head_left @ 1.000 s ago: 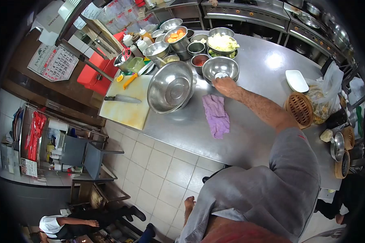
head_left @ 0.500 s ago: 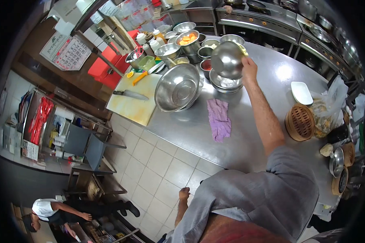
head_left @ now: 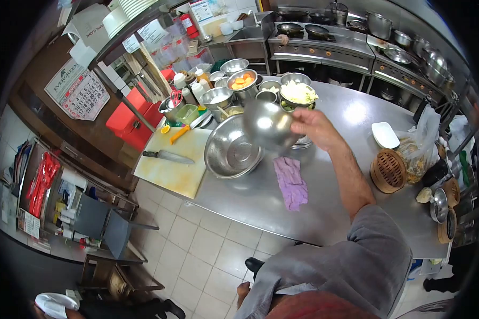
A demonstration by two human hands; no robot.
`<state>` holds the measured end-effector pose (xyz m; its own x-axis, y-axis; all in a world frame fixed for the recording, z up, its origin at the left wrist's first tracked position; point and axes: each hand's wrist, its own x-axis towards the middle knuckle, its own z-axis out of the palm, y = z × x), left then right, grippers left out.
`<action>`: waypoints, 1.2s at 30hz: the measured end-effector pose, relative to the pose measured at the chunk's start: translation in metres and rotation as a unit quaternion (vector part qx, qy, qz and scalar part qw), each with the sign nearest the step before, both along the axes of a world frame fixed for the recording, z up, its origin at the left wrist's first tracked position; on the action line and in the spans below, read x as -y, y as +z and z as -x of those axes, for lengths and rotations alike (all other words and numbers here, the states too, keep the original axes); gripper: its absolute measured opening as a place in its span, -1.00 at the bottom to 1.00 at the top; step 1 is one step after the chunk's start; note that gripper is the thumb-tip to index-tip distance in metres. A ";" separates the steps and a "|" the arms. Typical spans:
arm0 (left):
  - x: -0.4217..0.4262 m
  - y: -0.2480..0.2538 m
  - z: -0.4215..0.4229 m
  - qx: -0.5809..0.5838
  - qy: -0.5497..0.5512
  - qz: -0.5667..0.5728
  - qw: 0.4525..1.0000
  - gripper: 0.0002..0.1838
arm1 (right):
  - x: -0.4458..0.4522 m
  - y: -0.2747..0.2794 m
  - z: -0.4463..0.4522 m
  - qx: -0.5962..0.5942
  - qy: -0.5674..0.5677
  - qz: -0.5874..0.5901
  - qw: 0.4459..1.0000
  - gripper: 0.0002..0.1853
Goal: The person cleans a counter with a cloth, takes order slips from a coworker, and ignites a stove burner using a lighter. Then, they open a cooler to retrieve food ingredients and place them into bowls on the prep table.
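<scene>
My right hand [head_left: 316, 129] is closed on the rim of a steel mixing bowl [head_left: 267, 123], which is tilted, slightly blurred and held above the steel table. Just left of it a large perforated colander [head_left: 214, 142] rests on the table, partly covered by the bowl. Behind the held bowl stands another bowl holding pale chopped vegetables [head_left: 299, 92]. A stack of metal bowls [head_left: 305, 141] is mostly hidden beneath my hand. A purple cloth [head_left: 290, 183] lies in front. My left hand [head_left: 243, 290] hangs low beside my body, fingers curled, with nothing visible in it.
A cutting board [head_left: 170, 175] with a knife [head_left: 168, 157] lies at the left. Bowls and squeeze bottles crowd the back. On the right are a bamboo steamer [head_left: 388, 171] and a white dish [head_left: 385, 135]. Another person [head_left: 127, 308] is at the lower left.
My right hand has brought the bowl left and nearer, away from the back bowls, uncovering the chopped vegetables. My view has shifted, and the other person has moved lower in it.
</scene>
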<state>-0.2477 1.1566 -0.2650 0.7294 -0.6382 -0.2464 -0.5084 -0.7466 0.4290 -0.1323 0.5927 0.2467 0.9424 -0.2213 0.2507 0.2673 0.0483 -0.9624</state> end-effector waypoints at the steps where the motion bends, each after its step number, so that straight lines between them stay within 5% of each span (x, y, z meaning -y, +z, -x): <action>1: -0.012 -0.004 -0.003 -0.011 -0.009 -0.054 0.998 -0.76 | -0.019 0.005 0.001 -0.008 0.043 0.022 0.999 -0.85; 2: -0.017 -0.009 -0.012 0.011 0.007 -0.063 0.998 -0.79 | -0.037 0.005 -0.002 -0.012 0.047 0.021 0.999 -0.85; 4: -0.040 -0.005 -0.021 -0.066 0.205 0.173 0.961 -0.80 | -0.084 -0.005 -0.020 0.010 0.137 0.053 0.989 -0.86; 5: -0.053 -0.027 -0.040 -0.046 0.078 0.046 0.995 -0.80 | -0.114 -0.016 -0.033 0.004 0.156 0.041 0.987 -0.86; 7: -0.073 -0.003 -0.069 -0.089 0.161 0.096 0.978 -0.71 | -0.166 -0.029 -0.060 0.006 0.190 0.225 0.956 -0.85; 12: -0.137 0.027 -0.149 -0.286 0.503 0.172 0.797 -0.71 | -0.267 -0.068 -0.143 0.006 0.211 0.322 0.923 -0.85; 16: -0.209 0.023 -0.200 -0.187 0.483 0.201 0.831 -0.75 | -0.292 -0.083 -0.205 0.041 0.072 0.450 0.889 -0.86; 19: -0.229 0.027 -0.214 -0.207 0.577 0.220 0.759 -0.81 | -0.303 -0.111 -0.245 0.069 -0.058 0.554 0.827 -0.84; 20: -0.236 0.018 -0.218 -0.199 0.539 0.147 0.805 -0.86 | -0.304 -0.121 -0.259 0.084 -0.117 0.558 0.817 -0.82; 21: -0.241 0.008 -0.223 -0.190 0.497 0.071 0.844 -0.89 | -0.303 -0.131 -0.273 0.098 -0.174 0.560 0.804 -0.80; 22: -0.242 0.006 -0.228 -0.138 0.330 -0.023 0.934 -0.92 | -0.301 -0.137 -0.285 0.108 -0.200 0.558 0.798 -0.77; 24: -0.241 0.009 -0.238 -0.030 0.028 -0.184 0.982 -0.95 | -0.298 -0.139 -0.306 0.105 -0.207 0.562 0.794 -0.77; 27: -0.222 0.011 -0.254 -0.145 0.187 -0.019 0.971 -0.77 | -0.290 -0.145 -0.348 0.100 -0.204 0.559 0.797 -0.78; 29: -0.226 -0.021 -0.280 -0.056 0.109 -0.029 0.992 -0.77 | -0.295 -0.153 -0.373 0.107 -0.196 0.545 0.808 -0.79; 32: -0.236 0.020 -0.312 0.003 0.244 0.116 0.963 -0.80 | -0.303 -0.148 -0.418 0.111 -0.222 0.544 0.802 -0.82; 33: -0.242 0.024 -0.341 -0.045 0.153 -0.093 0.983 -0.79 | -0.307 -0.149 -0.430 0.112 -0.217 0.544 0.803 -0.82; 35: -0.248 0.041 -0.365 -0.166 0.457 0.175 0.856 -0.79 | -0.318 -0.151 -0.455 0.133 -0.231 0.552 0.790 -0.82; 36: -0.253 0.052 -0.375 -0.165 0.457 0.172 0.857 -0.79 | -0.325 -0.151 -0.466 0.132 -0.231 0.550 0.792 -0.82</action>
<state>0.1274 1.4092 -0.2126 0.8901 0.0871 -0.4474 0.4133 -0.5680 0.7117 0.3337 0.9175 0.0960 0.7075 -0.0388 0.7056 0.2097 -0.9420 -0.2620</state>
